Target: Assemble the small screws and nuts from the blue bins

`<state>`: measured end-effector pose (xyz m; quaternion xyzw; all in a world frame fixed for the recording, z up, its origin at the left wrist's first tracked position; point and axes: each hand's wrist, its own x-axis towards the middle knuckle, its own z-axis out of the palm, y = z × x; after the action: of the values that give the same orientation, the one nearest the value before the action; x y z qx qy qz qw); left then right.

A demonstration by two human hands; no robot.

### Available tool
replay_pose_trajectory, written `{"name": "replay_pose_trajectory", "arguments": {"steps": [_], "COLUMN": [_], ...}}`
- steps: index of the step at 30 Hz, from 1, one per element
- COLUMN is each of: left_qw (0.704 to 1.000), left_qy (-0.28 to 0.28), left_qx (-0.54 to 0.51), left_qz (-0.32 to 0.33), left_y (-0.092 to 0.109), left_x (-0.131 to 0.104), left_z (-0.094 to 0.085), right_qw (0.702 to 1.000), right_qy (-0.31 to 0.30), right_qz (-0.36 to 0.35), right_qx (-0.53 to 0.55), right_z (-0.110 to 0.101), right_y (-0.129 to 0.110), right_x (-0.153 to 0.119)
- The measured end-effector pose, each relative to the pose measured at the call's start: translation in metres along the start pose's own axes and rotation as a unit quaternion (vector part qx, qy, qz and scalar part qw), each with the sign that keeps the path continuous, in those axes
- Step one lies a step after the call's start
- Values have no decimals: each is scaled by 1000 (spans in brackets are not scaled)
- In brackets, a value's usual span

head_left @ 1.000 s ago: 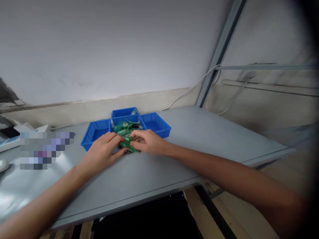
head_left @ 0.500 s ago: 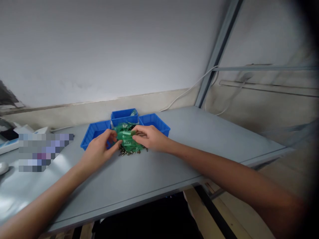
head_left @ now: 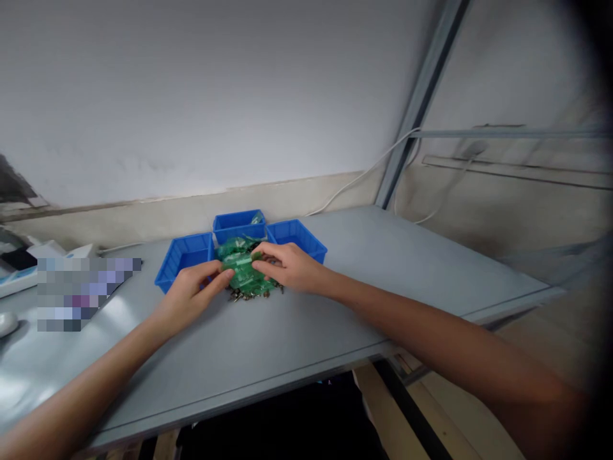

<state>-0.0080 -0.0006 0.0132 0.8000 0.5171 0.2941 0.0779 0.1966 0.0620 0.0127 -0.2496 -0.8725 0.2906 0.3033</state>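
A crumpled, see-through green plastic bag (head_left: 242, 271) lies in front of the blue bins, over a heap of small metal parts (head_left: 246, 296) that look like screws. My left hand (head_left: 194, 287) pinches the bag's left side between thumb and fingers. From the right, my right hand (head_left: 287, 265) has its thumb and index finger closed on the bag's upper right part. The other fingers of that hand curl underneath and are partly hidden. Some of the metal parts are covered by the bag.
Three blue plastic bins stand behind the bag: a left bin (head_left: 186, 255), a back bin (head_left: 238, 222) holding something clear, and a right bin (head_left: 299, 239). A blurred-out item (head_left: 86, 294) and a white rounded object (head_left: 7, 324) lie on the grey table (head_left: 268, 345).
My left hand has moved slightly right and down, and its thumb and fingers have closed on the bag's left side. My right hand stays nearly in place, still gripping the bag.
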Motion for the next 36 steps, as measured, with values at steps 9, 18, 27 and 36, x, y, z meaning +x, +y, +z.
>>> {"name": "replay_pose_trajectory", "arguments": {"steps": [9,18,27,36], "left_qw": [1000,993,977,995], "left_qy": [-27,-100,-143,-98], "left_qx": [-6,-52,-155,-28], "left_qz": [12,19,-16,-16], "left_y": [-2,0,5,-3], "left_x": [0,-2,-1,0], "left_z": [1,2,2,5], "right_qw": [1000,995,993,999], "right_qy": [5,-6,-20,-15], "right_qz": [-8,-11,-34,-25], "right_qx": [26,103,111,46], "right_z": [1,6,6,6], "right_y": [-2,-2,-4,5], "right_x": [-2,-4,-6,-1]}}
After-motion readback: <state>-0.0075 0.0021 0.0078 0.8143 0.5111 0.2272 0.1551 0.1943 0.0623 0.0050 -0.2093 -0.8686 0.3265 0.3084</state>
